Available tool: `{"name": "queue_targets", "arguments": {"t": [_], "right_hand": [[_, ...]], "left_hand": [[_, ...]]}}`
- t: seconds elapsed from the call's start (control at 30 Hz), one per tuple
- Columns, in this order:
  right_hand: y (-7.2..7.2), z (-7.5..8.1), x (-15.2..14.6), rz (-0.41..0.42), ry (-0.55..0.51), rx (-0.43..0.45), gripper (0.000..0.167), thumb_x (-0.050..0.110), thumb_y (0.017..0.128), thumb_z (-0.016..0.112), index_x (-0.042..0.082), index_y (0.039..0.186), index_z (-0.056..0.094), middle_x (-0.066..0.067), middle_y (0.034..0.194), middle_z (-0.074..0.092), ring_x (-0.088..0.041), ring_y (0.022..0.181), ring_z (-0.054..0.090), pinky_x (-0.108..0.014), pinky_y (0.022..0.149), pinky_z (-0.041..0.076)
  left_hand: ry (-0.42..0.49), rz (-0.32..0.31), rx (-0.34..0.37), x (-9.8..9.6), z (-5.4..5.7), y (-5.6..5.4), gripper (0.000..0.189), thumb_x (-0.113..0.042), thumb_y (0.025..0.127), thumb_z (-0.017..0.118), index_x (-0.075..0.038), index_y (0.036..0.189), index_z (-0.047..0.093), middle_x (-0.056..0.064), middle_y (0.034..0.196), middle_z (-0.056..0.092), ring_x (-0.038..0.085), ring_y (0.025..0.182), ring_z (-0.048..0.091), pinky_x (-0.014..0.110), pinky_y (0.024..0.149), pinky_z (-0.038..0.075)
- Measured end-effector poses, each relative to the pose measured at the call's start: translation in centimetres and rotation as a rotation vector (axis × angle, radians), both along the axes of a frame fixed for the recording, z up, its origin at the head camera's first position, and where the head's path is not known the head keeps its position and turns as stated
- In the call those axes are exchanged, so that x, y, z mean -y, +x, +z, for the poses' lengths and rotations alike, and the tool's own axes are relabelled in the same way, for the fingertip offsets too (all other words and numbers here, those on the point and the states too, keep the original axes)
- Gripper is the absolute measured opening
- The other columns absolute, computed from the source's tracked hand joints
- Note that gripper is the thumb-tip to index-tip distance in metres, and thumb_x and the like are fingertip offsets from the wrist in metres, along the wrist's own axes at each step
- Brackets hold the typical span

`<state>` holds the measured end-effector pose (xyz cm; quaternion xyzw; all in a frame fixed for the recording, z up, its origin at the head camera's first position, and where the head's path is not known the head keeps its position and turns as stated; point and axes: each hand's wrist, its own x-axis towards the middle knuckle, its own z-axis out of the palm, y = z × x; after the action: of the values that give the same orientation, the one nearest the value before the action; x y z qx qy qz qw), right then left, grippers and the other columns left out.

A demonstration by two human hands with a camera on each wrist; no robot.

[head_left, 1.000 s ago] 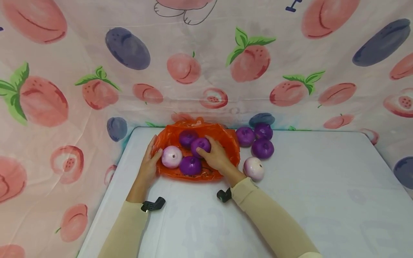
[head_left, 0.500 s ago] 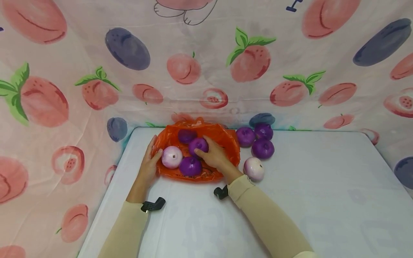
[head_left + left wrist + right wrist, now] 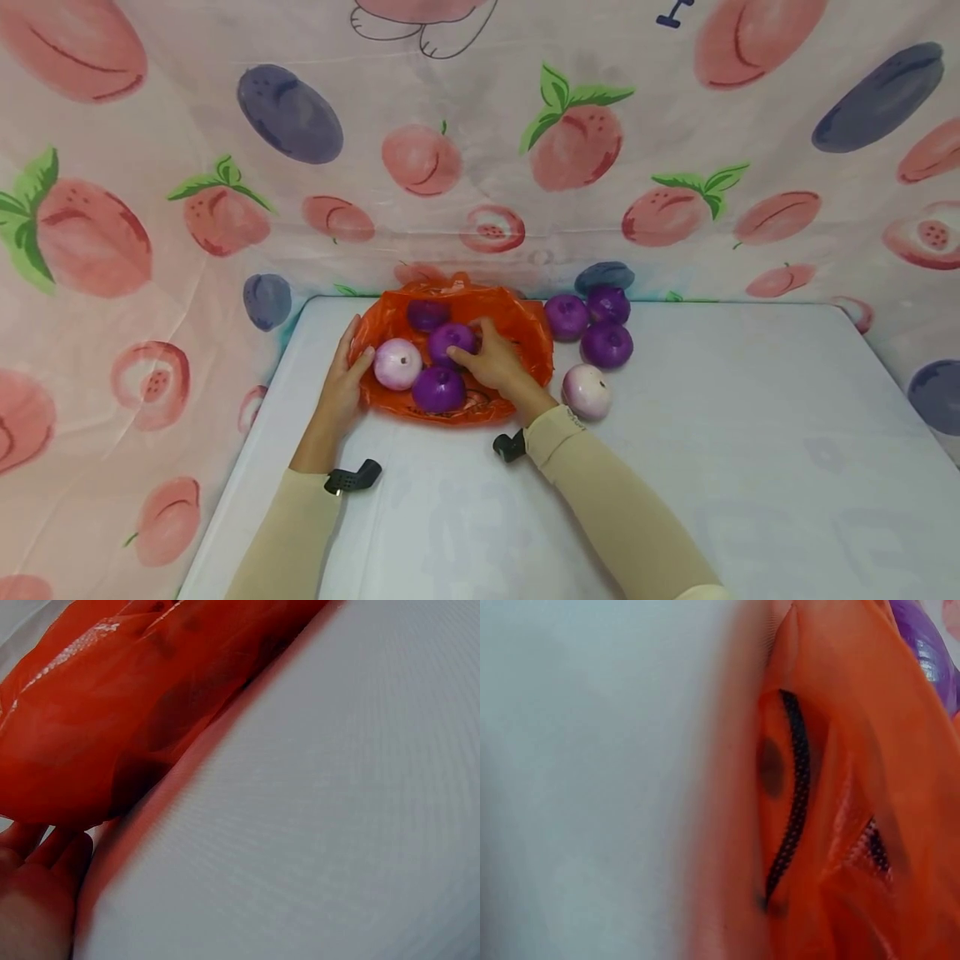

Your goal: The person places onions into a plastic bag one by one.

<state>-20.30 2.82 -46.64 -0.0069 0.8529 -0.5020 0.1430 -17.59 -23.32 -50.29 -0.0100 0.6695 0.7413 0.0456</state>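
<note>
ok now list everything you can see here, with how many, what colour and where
table: one, white, under everything
fruit-print cloth: count of pieces unclear, pale pink with pink, blue and green prints, behind and left of the table
plastic bag: one, orange-red, open on the table
middle onion: one, purple, inside the bag, held
other bagged purple onions: two, purple, front and back of the bag
bagged pale onion: one, pinkish white, bag's left side
loose purple onions: three, purple, right of the bag
loose pale onion: one, pinkish white, nearer the person than those
wrist cameras: two, black, one per wrist
sleeves: two, beige, on the arms
left grip: one, bare, against the bag's left side
right grip: one, bare, around the middle onion
</note>
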Motion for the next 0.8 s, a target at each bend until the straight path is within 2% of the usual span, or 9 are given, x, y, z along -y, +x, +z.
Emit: {"name": "queue_targets", "arguments": {"t": [0.1, 0.33, 0.53, 0.67, 0.8], "right_hand": [[0.01, 0.02, -0.03, 0.017, 0.006, -0.004, 0.061, 0.039, 0.096, 0.071, 0.018, 0.147, 0.043, -0.016, 0.147, 0.056, -0.036, 0.131, 0.054, -0.052, 0.116, 0.042], [0.09, 0.13, -0.01, 0.039, 0.002, -0.017, 0.061, 0.034, 0.097, 0.07, 0.019, 0.151, 0.046, -0.015, 0.148, 0.054, -0.037, 0.134, 0.052, -0.054, 0.118, 0.039], [0.18, 0.15, -0.03, 0.038, 0.018, -0.015, 0.063, 0.035, 0.098, 0.069, 0.021, 0.154, 0.044, -0.012, 0.154, 0.05, -0.036, 0.141, 0.048, -0.055, 0.121, 0.036], [0.24, 0.13, -0.12, 0.035, 0.004, -0.006, 0.064, 0.035, 0.098, 0.069, 0.022, 0.155, 0.043, -0.012, 0.156, 0.049, -0.036, 0.143, 0.046, -0.055, 0.122, 0.035], [0.18, -0.02, -0.37, 0.037, -0.033, -0.004, 0.065, 0.036, 0.098, 0.069, 0.023, 0.156, 0.043, -0.012, 0.156, 0.048, -0.036, 0.142, 0.047, -0.055, 0.121, 0.036]], "left_hand": [[-0.014, 0.006, 0.001, 0.04, -0.1, 0.0, 0.065, -0.03, 0.108, 0.05, -0.04, 0.163, 0.017, -0.012, 0.171, 0.018, 0.019, 0.159, 0.017, 0.048, 0.128, 0.024], [0.034, -0.012, -0.03, 0.0, -0.22, 0.02, 0.066, -0.025, 0.109, 0.048, -0.035, 0.165, 0.015, -0.007, 0.171, 0.018, 0.021, 0.158, 0.018, 0.047, 0.128, 0.023], [0.02, -0.006, -0.027, 0.0, -0.12, 0.09, 0.063, -0.027, 0.109, 0.049, -0.042, 0.162, 0.019, -0.009, 0.171, 0.018, 0.02, 0.158, 0.019, 0.045, 0.127, 0.026], [0.036, -0.01, -0.023, 0.01, -0.2, 0.03, 0.066, -0.027, 0.108, 0.049, -0.037, 0.164, 0.016, -0.008, 0.171, 0.018, 0.021, 0.158, 0.019, 0.044, 0.126, 0.026], [0.034, -0.012, -0.02, 0.0, -0.21, 0.0, 0.065, -0.028, 0.108, 0.049, -0.038, 0.164, 0.017, -0.009, 0.171, 0.019, 0.02, 0.158, 0.02, 0.041, 0.125, 0.029]]}}
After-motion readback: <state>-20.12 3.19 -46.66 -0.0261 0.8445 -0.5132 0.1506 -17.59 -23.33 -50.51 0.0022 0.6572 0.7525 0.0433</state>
